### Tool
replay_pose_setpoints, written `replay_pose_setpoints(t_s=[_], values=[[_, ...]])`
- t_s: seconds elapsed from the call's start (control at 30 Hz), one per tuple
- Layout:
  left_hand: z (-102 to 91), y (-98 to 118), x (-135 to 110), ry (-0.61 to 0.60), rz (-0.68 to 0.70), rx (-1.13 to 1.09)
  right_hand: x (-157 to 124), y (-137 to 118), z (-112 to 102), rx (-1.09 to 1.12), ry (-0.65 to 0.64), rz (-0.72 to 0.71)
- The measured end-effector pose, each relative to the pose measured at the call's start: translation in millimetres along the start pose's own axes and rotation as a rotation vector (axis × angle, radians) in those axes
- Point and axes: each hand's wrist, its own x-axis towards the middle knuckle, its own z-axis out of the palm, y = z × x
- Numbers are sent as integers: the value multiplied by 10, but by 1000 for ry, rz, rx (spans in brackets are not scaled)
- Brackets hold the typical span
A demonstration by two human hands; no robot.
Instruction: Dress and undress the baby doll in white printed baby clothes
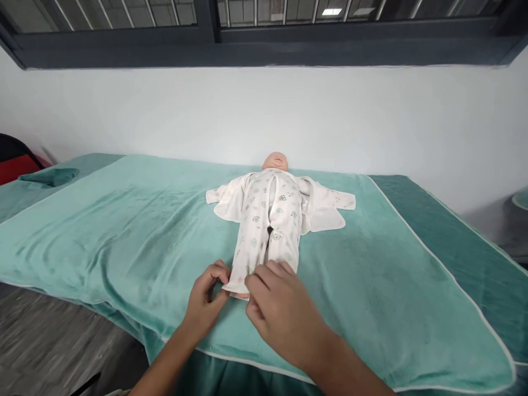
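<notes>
A baby doll (275,161) lies on its back, its head toward the wall. Patterned white baby pants (251,231) cover its legs and reach up over its chest. Beneath it a white baby shirt (325,206) is spread with both sleeves out to the sides. My left hand (208,297) pinches the outer edge of the left-hand pant leg's cuff. My right hand (280,308) has its fingers closed on the inner side of the same cuff. A bit of the doll's foot shows under the hem. The other leg's lower end is hidden behind my right hand.
A light green blanket (391,286) covers the bed, over a darker green cover (462,253). Behind it rises a white wall (165,115) below a dark window frame (264,49). A red and black item (16,159) sits at far left.
</notes>
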Motion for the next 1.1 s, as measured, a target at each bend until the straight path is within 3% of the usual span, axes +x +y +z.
replay_pose_setpoints(t_s=[0.1,0.2,0.3,0.37,0.5,0.67,0.87,1.1], values=[[-55,-18,-70,-26,-35,23,-58,17,-51,63,-44,-19],[-91,31,-82,-59,-21,80,-186,163,-94,184,46,97],[-49,184,-7,-13,62,186,-355,347,-104,203,147,257],[37,325,90,-30,163,299,-442,435,-59,169,134,323],[279,564,307,-212,309,575,-474,490,130,108,114,390],[451,649,408,-369,322,827,-411,447,154,237,171,376],[568,672,386,-327,320,833,-416,360,-127,627,269,275],[673,608,390,-272,339,805,-468,446,-58,555,248,352]])
